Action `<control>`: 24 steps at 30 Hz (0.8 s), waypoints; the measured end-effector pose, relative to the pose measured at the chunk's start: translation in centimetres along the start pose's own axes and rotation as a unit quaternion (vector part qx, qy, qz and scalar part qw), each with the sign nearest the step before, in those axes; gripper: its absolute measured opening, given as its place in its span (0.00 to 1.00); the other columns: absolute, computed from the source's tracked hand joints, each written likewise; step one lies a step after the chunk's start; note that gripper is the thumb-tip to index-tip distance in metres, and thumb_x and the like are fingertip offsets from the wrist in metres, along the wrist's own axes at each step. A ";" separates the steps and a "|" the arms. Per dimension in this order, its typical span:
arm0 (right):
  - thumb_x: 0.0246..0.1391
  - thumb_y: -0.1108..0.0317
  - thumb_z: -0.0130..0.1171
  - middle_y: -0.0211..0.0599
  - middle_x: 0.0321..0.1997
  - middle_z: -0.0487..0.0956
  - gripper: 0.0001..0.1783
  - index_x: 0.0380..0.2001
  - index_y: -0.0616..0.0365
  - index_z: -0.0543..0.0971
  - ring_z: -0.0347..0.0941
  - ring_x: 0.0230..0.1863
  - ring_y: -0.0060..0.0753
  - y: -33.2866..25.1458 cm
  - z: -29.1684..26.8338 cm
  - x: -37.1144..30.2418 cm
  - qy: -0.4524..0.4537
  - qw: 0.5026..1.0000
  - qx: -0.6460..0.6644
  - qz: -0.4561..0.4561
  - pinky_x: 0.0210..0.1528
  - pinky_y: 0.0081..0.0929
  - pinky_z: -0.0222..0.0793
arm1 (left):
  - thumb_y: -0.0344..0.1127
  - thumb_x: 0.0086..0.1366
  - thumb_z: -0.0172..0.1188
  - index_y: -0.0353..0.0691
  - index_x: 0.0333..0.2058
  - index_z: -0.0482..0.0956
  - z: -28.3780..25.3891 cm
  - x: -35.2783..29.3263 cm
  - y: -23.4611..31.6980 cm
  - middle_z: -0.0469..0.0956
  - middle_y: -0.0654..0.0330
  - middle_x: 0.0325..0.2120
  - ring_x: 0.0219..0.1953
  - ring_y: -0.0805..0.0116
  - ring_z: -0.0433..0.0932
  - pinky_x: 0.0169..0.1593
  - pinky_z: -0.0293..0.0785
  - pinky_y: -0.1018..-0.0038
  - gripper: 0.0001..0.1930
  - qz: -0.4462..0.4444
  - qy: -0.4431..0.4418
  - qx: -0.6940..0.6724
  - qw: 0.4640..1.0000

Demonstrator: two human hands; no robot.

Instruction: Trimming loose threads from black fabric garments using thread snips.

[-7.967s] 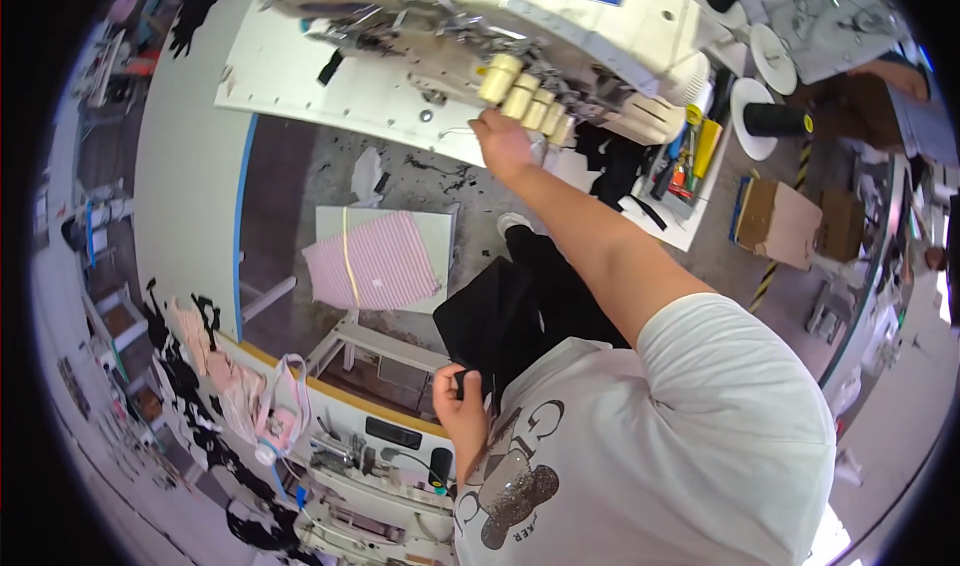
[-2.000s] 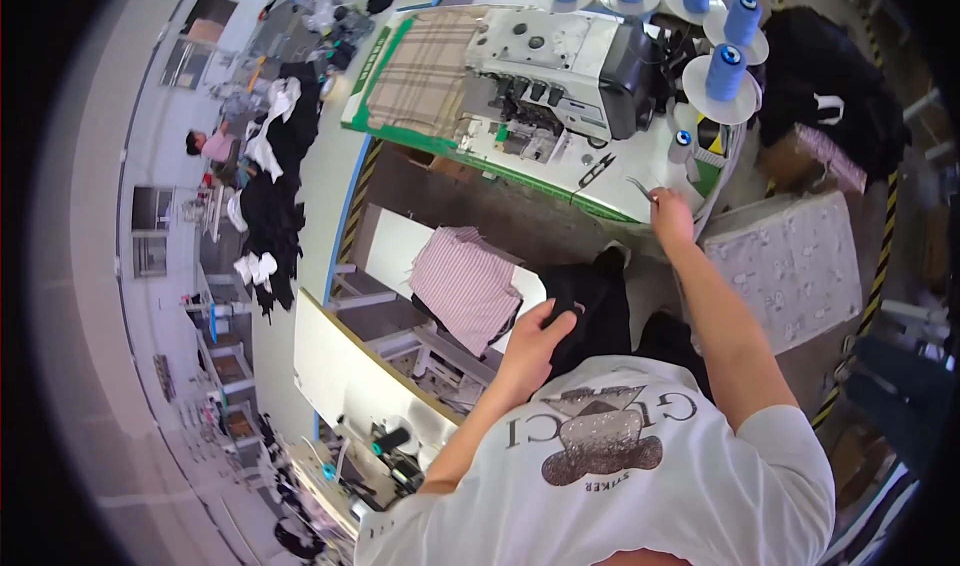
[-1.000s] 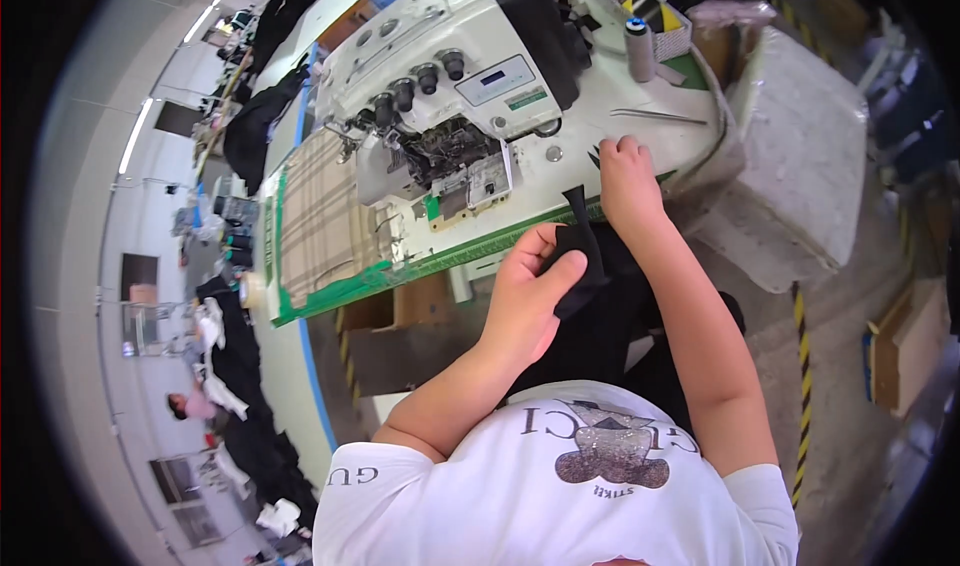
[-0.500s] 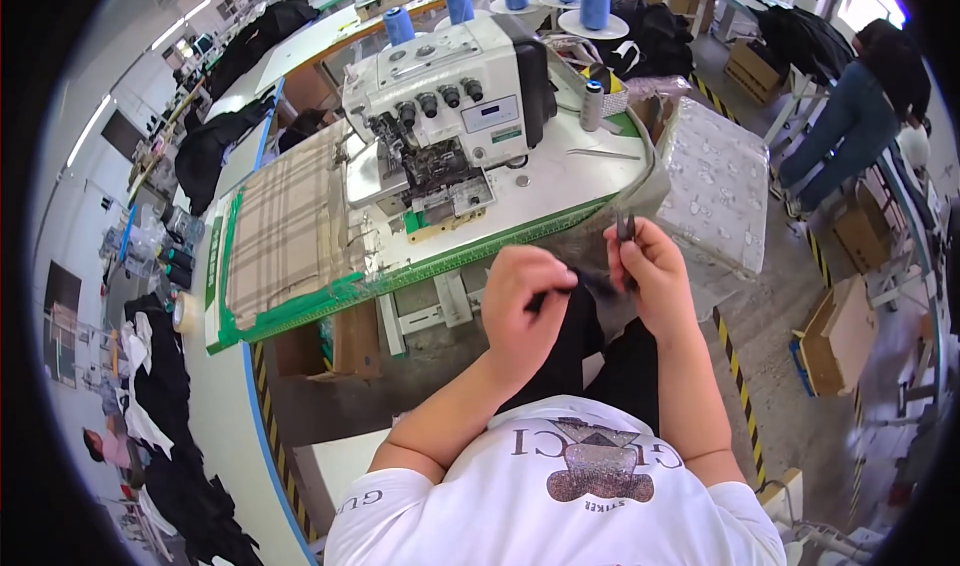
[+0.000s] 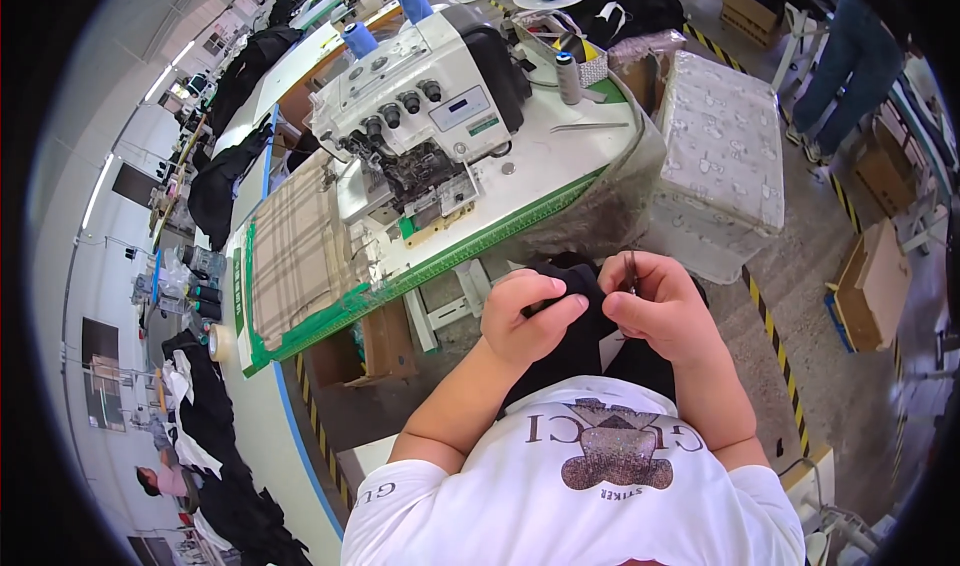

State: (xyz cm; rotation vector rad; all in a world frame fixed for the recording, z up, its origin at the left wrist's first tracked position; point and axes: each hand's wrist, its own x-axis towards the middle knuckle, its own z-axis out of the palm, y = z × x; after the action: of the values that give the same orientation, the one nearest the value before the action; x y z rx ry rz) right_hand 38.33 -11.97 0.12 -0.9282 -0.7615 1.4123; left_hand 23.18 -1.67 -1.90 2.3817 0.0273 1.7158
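The left hand, at the centre of the frame, has its grip clenched on a black cloth, thumb pressed toward the curled fingers. The cloth lies between the two hands, just below the middle of the desk edge in view, and its lower part blends into the dark trousers. The right hand, right of centre, has its grip closed around a small pointed metal tool; the fingers cover most of it, and whether they also touch the cloth I cannot tell. Both hands are in front of the white shirt at the bottom of the frame

Above them is a white desk with a green ruled strip along its near edge. On it, upper centre, is a white sewing machine, with plaid cloth to its left. Tweezers and a grey thread cone are to its right. Farther right is a plastic-wrapped block; a person in blue trousers stands at the upper right of the frame
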 end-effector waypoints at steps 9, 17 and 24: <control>0.49 0.74 0.58 0.20 0.19 0.67 0.04 0.28 0.59 0.73 0.56 0.16 0.08 0.0 -2.0 0.1 0.052 0.995 0.071 -0.051 0.16 0.10 0.49 | 0.17 0.38 0.62 0.46 0.32 0.78 2.2 -0.4 0.4 0.67 0.63 0.27 0.24 0.69 0.67 0.25 0.62 0.77 0.20 -0.073 -0.026 0.057 0.995; 0.51 0.77 0.51 0.23 0.29 0.67 0.14 0.43 0.64 0.73 0.58 0.20 0.10 0.2 -2.3 -0.4 0.179 0.973 -0.092 -0.111 0.22 0.12 0.55 | 0.26 0.39 0.67 0.49 0.31 0.81 3.3 -1.1 -1.0 0.69 0.67 0.27 0.18 0.73 0.65 0.18 0.60 0.79 0.16 -0.028 -0.024 0.070 0.997; 0.41 0.83 0.49 0.34 0.25 0.64 0.34 0.58 0.67 0.63 0.59 0.23 0.24 -1.8 -1.3 -4.2 0.210 0.877 -0.392 -0.183 0.24 0.16 0.59 | 0.29 0.39 0.66 0.50 0.29 0.80 3.5 -1.2 -1.6 0.70 0.68 0.29 0.18 0.75 0.63 0.18 0.58 0.81 0.14 0.026 -0.031 0.082 0.996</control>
State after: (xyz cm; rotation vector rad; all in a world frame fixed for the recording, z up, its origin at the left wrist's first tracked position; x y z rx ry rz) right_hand 40.11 -16.15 1.47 -1.5483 -1.1231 0.4999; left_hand 26.20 -0.80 -4.40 2.5747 0.1014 1.7226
